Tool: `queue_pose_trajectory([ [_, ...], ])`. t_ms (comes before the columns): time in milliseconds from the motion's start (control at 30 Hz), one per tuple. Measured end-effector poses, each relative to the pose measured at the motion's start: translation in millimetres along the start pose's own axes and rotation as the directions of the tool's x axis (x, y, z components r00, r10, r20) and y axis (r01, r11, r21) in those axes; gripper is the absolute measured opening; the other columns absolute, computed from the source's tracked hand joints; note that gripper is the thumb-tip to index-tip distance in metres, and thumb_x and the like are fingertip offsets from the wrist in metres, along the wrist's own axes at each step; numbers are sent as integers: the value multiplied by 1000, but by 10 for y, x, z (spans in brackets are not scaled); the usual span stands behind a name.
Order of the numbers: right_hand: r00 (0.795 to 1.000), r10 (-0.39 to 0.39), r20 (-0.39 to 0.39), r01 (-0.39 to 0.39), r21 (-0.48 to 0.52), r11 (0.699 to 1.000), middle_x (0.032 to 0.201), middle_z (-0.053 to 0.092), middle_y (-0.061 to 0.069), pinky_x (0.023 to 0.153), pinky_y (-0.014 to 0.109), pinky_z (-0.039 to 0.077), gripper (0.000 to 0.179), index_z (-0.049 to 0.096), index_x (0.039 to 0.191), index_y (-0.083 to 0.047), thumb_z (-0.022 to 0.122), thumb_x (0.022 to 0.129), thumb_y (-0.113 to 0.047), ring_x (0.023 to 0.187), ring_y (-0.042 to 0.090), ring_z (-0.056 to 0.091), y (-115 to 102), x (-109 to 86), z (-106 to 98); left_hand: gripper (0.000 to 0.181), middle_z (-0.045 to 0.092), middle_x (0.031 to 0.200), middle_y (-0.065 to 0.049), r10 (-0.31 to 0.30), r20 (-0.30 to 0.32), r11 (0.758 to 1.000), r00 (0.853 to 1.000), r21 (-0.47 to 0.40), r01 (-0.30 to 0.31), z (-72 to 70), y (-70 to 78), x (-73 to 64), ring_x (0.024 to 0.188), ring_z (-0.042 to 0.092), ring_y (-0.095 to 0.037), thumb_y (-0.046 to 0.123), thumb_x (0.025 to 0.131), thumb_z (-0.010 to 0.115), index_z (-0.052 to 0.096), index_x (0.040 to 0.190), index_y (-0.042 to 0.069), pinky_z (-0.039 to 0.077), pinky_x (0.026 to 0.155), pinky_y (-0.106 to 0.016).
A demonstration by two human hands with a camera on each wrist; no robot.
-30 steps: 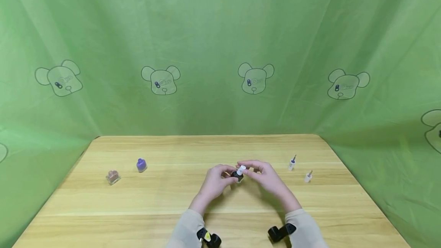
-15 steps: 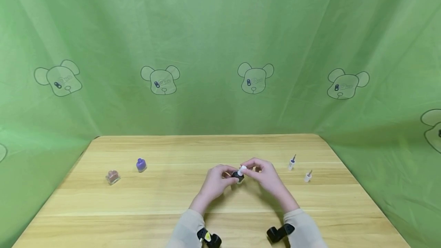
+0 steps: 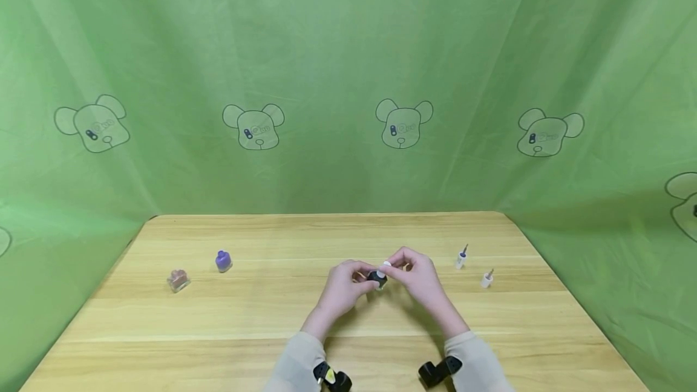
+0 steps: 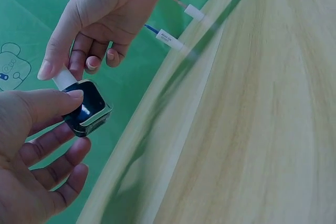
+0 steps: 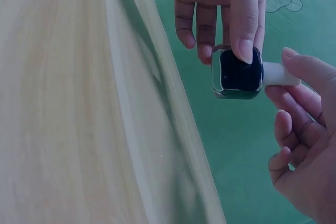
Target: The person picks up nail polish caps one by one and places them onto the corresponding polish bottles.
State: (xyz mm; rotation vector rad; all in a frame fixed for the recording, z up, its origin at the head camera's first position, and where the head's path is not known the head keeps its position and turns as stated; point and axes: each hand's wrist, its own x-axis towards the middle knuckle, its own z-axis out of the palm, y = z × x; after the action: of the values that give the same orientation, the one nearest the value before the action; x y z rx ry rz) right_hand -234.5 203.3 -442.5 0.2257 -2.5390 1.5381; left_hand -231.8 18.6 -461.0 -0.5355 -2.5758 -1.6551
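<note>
At the far left of the pale, wood-grained bench [image 3: 272, 313] stands a small, clear-walled bottle with dusty-pink contents [image 3: 178, 281], no white cap on it. Just beyond it to the right is a small, rounded purple bottle with a narrow neck [image 3: 223, 262], likewise without a white cap.

Near the middle, the left hand [image 3: 342, 288] pinches a squarish, glossy black bottle with thick, clear glass edges and rounded corners [image 5: 241, 74], thumb flat on one face; its other fingers are loosely bent and apart. The bottle is tilted, its smooth, white cylindrical cap [image 5: 282, 74] seated on its neck. The right hand [image 3: 418, 276] has thumb and forefinger clamped on that cap, the remaining fingers curled in, clear of it.

Over the last second, bottle and cap have edged slightly rightward, and the right fingers now hide more of the cap. That suggests a reset hold or a twist, though turning cannot be confirmed; cap and bottle remain together.

Farther right, two white cylindrical caps stand on the bench, brushes upward: one with a bluish-purple brush [image 3: 461, 258], then one with a brownish brush [image 3: 487, 279].
</note>
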Motion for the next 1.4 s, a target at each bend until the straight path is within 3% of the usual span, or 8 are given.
queue_pose_trajectory([
  [367,1000,-19,-12,19,-1,1000,79,68,5,69,22,45,18,67,86,-9,80,78,-19,73,10,55,8,18,-7,23,70,95,-3,17,-18,1000,1000,11,-17,8,7,18,82,62,-9,16,81,79,74,103,12,51,69,-20],
  [667,997,-75,24,75,-9,997,92,70,8,73,25,45,32,67,107,-10,79,81,-24,80,8,56,-23,4,-121,26,70,98,-5,-6,-40,999,999,-45,4,-7,42,63,84,63,-12,16,81,78,73,105,9,52,71,-21],
  [867,992,-119,-52,115,-74,991,91,69,4,71,21,45,30,67,108,-9,76,83,-23,79,5,56,-46,-23,-318,29,71,99,-7,-19,-68,997,997,-79,14,-37,77,166,83,64,-13,14,80,78,72,107,7,53,69,-20],
  [1067,969,-184,-165,167,-113,980,85,67,-11,68,17,45,23,68,104,-6,75,84,-15,78,-1,56,-18,-69,-583,29,72,97,-7,-17,-82,996,996,-86,10,-68,137,346,83,64,-13,15,81,78,71,108,7,53,68,-20],
  [1400,937,-178,-300,175,-36,984,83,63,-23,69,14,47,24,64,108,5,71,86,-2,78,-2,58,41,-244,-1047,30,73,100,-6,-66,-80,995,995,-82,59,-20,68,692,82,63,-11,17,81,78,72,110,9,52,68,-21],
])
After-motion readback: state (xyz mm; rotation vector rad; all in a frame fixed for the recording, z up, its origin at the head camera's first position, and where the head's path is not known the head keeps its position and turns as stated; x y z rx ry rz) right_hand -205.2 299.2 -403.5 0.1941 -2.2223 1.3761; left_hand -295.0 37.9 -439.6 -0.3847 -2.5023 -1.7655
